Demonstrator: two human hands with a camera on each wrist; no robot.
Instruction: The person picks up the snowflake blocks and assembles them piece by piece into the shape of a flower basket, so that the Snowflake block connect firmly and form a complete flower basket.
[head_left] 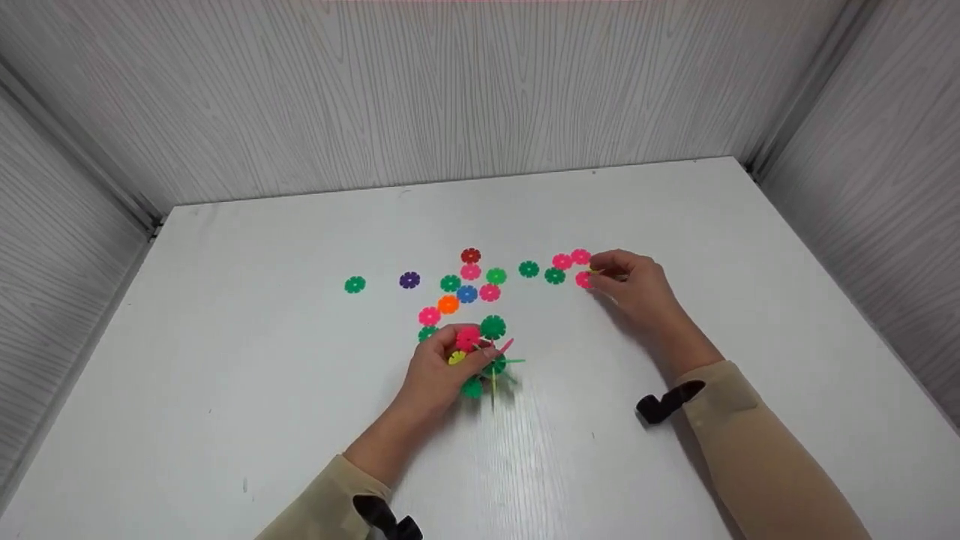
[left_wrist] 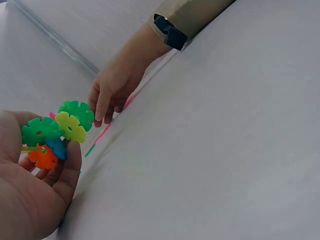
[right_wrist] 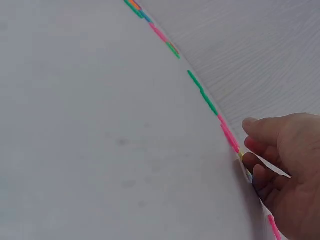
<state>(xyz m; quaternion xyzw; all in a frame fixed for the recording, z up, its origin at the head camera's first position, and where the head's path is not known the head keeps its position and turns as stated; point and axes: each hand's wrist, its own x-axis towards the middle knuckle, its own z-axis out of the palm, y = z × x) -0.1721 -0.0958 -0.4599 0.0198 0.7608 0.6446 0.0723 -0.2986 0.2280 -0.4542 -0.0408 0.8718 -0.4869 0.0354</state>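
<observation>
My left hand (head_left: 439,371) grips a joined cluster of notched plastic snowflake discs (head_left: 493,328), with green, pink and yellow pieces pointing several ways. In the left wrist view, the cluster (left_wrist: 70,126) also shows blue and orange discs between thumb and fingers. My right hand (head_left: 637,285) reaches down to loose discs at the right end of the scatter. Its fingertips are right at a yellow disc (head_left: 594,271), mostly hidden, beside a pink disc (head_left: 583,280). From the right wrist view, the thumb of the right hand (right_wrist: 285,155) stands apart from its fingers.
Loose discs lie flat across the middle of the white table (head_left: 247,360), among them a red disc (head_left: 470,256), a blue disc (head_left: 466,294) and an orange disc (head_left: 448,304). A purple disc (head_left: 409,280) and a green disc (head_left: 355,284) lie farther left. Grey panels (head_left: 450,90) enclose the table.
</observation>
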